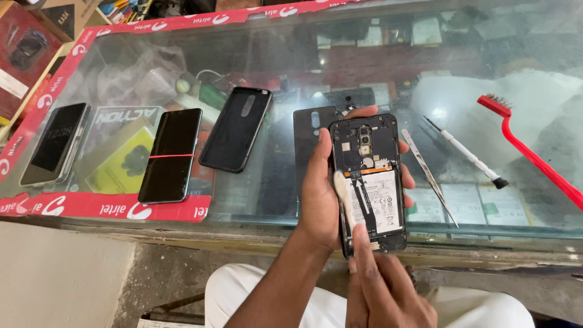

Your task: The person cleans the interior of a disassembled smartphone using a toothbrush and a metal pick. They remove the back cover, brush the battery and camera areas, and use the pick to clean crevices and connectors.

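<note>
Two dark phones point(170, 155) and a black case point(235, 129) lie left on the glass counter point(486, 91). Left hand point(319, 194) grips the opened phone point(369, 182), partly hiding a back cover point(311, 130). Right hand point(379, 285), cut off below, pinches a white pry tool point(344, 197). Tweezers point(428, 176), red brush point(534, 155) to the right.
</note>
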